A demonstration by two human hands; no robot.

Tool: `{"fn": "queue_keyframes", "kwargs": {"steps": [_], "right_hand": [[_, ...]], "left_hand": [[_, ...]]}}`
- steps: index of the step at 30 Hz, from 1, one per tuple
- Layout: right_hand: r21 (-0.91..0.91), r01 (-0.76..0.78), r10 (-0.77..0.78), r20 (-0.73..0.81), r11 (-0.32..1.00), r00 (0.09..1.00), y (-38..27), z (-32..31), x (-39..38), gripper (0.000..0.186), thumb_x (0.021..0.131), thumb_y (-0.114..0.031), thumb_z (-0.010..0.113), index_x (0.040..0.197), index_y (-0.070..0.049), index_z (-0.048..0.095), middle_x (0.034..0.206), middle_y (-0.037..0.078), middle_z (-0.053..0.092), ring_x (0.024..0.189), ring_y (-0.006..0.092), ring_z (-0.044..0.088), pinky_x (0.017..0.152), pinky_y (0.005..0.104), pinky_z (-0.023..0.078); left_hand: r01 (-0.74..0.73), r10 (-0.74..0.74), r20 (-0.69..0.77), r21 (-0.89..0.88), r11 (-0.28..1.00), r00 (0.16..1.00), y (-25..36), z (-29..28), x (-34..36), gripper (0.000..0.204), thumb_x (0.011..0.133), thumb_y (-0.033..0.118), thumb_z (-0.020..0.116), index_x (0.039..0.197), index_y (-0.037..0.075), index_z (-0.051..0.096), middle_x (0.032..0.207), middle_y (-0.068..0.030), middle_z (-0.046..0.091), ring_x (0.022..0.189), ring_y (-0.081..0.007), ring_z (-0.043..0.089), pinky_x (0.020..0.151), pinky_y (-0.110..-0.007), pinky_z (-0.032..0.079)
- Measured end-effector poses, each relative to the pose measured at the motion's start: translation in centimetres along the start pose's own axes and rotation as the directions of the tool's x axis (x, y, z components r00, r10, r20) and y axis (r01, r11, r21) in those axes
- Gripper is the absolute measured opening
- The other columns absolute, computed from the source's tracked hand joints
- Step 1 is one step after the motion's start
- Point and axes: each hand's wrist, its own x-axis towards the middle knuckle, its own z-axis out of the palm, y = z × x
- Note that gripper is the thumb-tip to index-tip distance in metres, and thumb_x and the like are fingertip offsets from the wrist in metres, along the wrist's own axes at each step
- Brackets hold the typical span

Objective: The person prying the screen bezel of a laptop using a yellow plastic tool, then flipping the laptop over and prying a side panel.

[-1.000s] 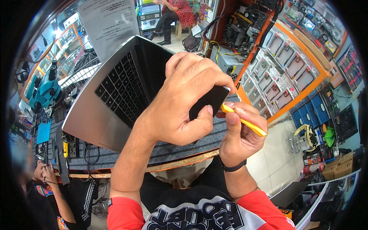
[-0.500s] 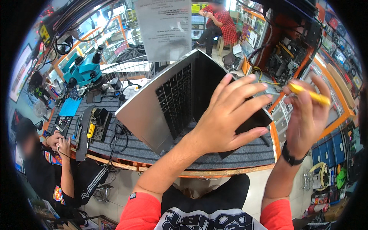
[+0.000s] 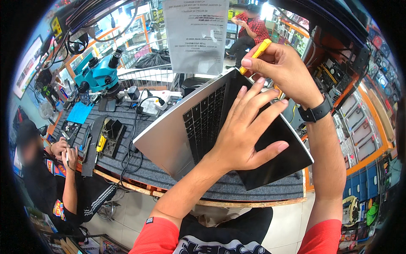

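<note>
A silver laptop (image 3: 165, 132) stands half-open on its edge on the ribbed grey mat, its black keyboard (image 3: 204, 122) facing the dark screen (image 3: 277, 154). My left hand (image 3: 243, 137) lies across the screen side with fingers spread, holding nothing; whether the palm presses on it I cannot tell. Pinched between the thumb and fingers of my right hand (image 3: 287, 70) is a slim yellow hand tool (image 3: 261, 48). Its lower end is at the laptop's far upper corner, near the hinge side; the exact contact is partly hidden by the fingers.
A teal microscope (image 3: 98, 75) stands at the back left. Left of the laptop lie black cables (image 3: 132, 158), a parts tray (image 3: 113, 137) and a yellow-handled screwdriver (image 3: 101, 144). A co-worker (image 3: 46, 178) handles small parts at the left end. A paper sheet (image 3: 194, 38) hangs ahead.
My right hand has swung left and inward, bringing the yellow tool to the laptop's upper corner. My left hand stays spread over the screen side. The whole view has shifted slightly.
</note>
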Motion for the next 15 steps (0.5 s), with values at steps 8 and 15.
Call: {"fn": "queue_keyframes", "kwargs": {"steps": [8, 15], "right_hand": [[-0.03, 0.006, -0.006, 0.021, 1.0, 1.0, 0.37, -0.26, 0.79, 0.032, 0.097, -0.025, 0.079, 0.109, 0.004, 0.074, 0.097, 0.011, 0.078, 0.088, 0.0155, 0.076, 0.082, 0.0286, 0.061], [-0.119, -0.026, 0.032, 0.052, 0.993, 0.998, 0.06, -0.56, 1.02, 0.03, 0.099, -0.028, 0.077, 0.111, -0.001, 0.072, 0.098, 0.007, 0.076, 0.091, 0.0131, 0.074, 0.085, 0.0281, 0.061]], "left_hand": [[-0.035, 0.037, -0.061, 0.026, 0.999, 0.997, -0.64, 1.08, 0.38, 0.062, 0.082, 0.05, 0.085, 0.125, 0.009, 0.065, 0.126, -0.0142, 0.057, 0.135, -0.0428, 0.049, 0.116, -0.06, 0.033], [-0.03, 0.032, -0.049, 0.041, 0.999, 0.998, -0.52, 0.89, 0.54, 0.063, 0.08, 0.05, 0.086, 0.125, 0.011, 0.064, 0.125, -0.0139, 0.057, 0.132, -0.0425, 0.05, 0.115, -0.061, 0.034]]}}
